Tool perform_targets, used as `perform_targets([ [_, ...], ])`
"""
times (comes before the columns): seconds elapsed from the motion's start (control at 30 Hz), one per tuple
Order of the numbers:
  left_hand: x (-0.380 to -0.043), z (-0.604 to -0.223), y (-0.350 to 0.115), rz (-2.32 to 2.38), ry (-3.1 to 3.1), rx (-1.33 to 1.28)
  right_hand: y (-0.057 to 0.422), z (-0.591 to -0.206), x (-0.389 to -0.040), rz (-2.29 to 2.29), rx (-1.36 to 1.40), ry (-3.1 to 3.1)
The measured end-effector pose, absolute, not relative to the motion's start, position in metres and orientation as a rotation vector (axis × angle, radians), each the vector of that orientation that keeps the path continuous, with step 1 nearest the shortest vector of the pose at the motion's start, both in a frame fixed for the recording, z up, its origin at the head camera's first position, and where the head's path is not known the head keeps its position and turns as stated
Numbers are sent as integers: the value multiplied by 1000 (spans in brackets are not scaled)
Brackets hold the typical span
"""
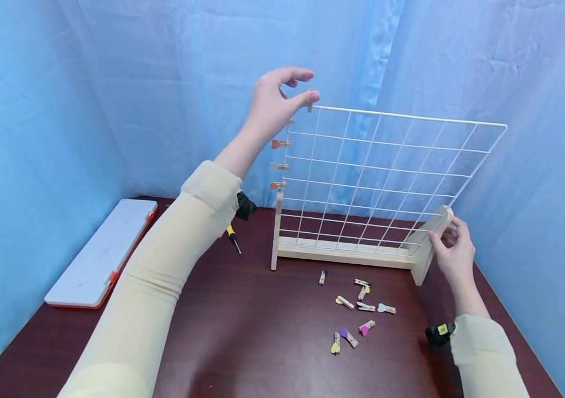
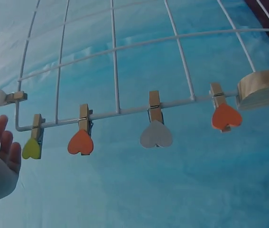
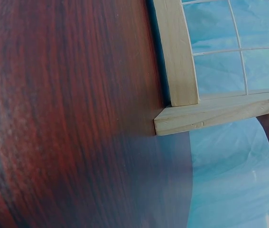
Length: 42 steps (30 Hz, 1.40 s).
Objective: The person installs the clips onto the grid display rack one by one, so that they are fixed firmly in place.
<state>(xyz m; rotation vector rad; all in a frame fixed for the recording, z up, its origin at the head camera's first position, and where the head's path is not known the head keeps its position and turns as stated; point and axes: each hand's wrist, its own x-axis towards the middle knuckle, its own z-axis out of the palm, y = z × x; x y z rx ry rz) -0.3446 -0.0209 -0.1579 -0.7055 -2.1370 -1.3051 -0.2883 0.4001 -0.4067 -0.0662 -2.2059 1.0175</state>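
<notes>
A white wire grid [image 1: 379, 113] stands tilted in a wooden stand [image 1: 342, 253]. My left hand [image 1: 275, 97] is at the grid's upper left corner, thumb and fingers spread apart, beside a small heart clothespin [image 2: 4, 98] clipped to the top wire. Down the grid's left side are clipped a yellow-green heart clothespin [image 2: 31, 148], an orange one [image 2: 80, 142], a grey-white one [image 2: 156, 134] and another orange one [image 2: 226, 117]. My right hand [image 1: 456, 254] grips the stand's right upright [image 1: 433, 229], thumb in front and fingers on the outer side.
Several loose heart clothespins [image 1: 366, 307] lie on the dark wood table [image 1: 262, 331] before the stand. A yellow-and-black screwdriver [image 1: 233, 239] lies behind my left forearm. A white case with orange edges [image 1: 103, 251] is at the left. Blue curtains [image 1: 163, 83] surround the table.
</notes>
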Motion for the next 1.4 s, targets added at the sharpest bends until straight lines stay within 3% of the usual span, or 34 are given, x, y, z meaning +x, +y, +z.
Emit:
perform_targets([
  [0.23,-312,-196,-17,-1200,-1860,-917,399,-409,-288,1020,-70,-2218],
  [0.4,-296,-261,1,-1104,-1923,-1139,398,-409,-288,1027,-71,-2221],
  [0.8,-287,-405,36,-1057,-2538,-1336,398,-409,-290,1036,-72,-2204],
  [1.1,-300,-444,51,-706,-2789,-1346,388,-398,-281,1094,-22,-2168],
  [1.4,-299,-445,63,-540,-2804,-1337,394,-404,-287,1103,-42,-2162],
])
